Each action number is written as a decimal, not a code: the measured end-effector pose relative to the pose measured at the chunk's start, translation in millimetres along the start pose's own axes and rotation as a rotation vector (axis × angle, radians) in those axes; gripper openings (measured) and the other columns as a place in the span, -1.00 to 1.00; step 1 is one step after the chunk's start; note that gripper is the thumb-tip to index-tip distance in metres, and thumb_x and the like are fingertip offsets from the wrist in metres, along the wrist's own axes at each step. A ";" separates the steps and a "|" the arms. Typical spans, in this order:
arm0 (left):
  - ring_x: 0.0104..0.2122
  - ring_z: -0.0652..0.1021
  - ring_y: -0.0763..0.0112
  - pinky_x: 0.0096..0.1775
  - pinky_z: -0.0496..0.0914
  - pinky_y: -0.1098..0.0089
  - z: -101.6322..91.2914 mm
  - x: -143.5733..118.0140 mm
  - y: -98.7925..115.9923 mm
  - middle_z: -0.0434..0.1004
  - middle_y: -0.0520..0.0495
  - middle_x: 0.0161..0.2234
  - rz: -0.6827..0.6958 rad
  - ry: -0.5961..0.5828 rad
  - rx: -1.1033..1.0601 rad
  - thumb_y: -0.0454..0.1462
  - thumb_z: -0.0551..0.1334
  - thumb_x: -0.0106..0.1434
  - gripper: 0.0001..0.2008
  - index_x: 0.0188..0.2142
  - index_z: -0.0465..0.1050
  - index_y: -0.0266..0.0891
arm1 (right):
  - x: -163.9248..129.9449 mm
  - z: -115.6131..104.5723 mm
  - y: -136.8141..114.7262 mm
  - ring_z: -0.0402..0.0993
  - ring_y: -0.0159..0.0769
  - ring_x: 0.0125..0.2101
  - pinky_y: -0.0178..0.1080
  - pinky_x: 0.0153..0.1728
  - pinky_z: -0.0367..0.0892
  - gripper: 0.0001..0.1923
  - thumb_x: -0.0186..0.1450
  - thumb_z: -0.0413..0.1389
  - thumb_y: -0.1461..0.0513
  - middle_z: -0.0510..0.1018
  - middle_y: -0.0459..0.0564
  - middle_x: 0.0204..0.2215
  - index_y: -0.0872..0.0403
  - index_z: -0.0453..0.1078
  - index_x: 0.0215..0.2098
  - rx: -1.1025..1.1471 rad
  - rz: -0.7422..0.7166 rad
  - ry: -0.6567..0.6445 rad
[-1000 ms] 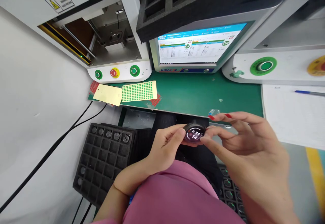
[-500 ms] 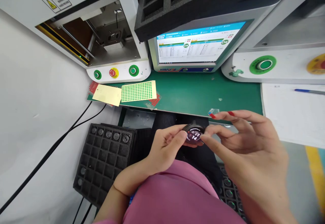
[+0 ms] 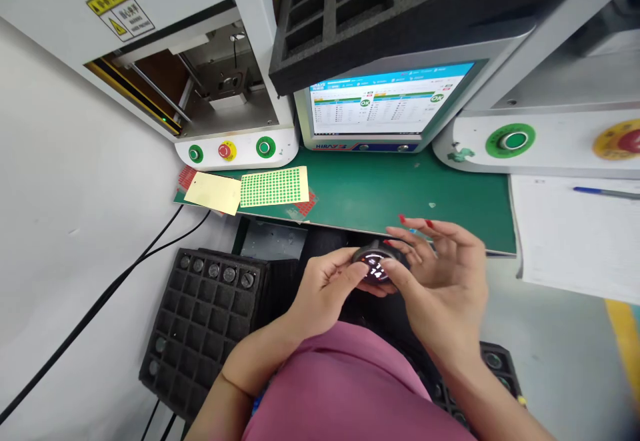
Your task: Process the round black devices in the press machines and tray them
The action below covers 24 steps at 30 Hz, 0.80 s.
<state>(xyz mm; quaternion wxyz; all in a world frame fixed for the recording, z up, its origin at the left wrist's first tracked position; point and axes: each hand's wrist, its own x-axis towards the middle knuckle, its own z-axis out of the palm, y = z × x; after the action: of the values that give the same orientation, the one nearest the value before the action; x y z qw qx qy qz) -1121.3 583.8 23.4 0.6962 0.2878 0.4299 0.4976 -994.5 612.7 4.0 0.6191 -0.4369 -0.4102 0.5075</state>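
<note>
A round black smartwatch (image 3: 373,271) with a lit screen showing white digits is held in front of my body, below the bench edge. My left hand (image 3: 327,287) is closed around its left side, the thumb on the rim of the face and fingers underneath. From the right, my right hand (image 3: 440,274) presses its thumb on the screen. Its index finger is at the watch's far right edge, and the other fingers, with red nails, are spread. The watch's underside is hidden. A small blue-tipped piece (image 3: 413,231) shows behind the right fingers at the bench edge.
On the green bench (image 3: 370,191) lie a green-dot sticker sheet (image 3: 274,186) and a cream sheet (image 3: 213,191). A foam tray (image 3: 200,321) holding several round pieces stands lower left. Behind are a monitor (image 3: 370,107) and a press machine (image 3: 230,151); paper (image 3: 575,234) lies right.
My right hand has moved left and closer in, its thumb now further over the watch face. The watch has shifted slightly left in my left hand. The view has tilted a little.
</note>
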 end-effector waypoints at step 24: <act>-0.51 0.56 0.54 -0.40 0.43 0.56 8.8 -3.2 -5.0 0.54 -0.02 -0.45 -0.473 -0.060 -0.545 -0.24 0.41 0.10 -0.76 -0.32 0.47 -0.38 | -11.3 1.3 -21.5 0.48 -0.34 -0.29 -0.20 -0.26 0.50 -0.49 0.26 0.10 0.41 0.41 0.02 -0.06 -0.10 0.25 0.12 0.255 -0.078 -0.379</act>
<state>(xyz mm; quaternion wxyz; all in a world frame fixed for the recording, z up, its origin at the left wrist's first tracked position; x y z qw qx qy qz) -1111.7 579.3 24.4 0.8555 -0.0014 0.3155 0.4106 -991.6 599.4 24.2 0.6006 -0.2358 -0.4682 0.6037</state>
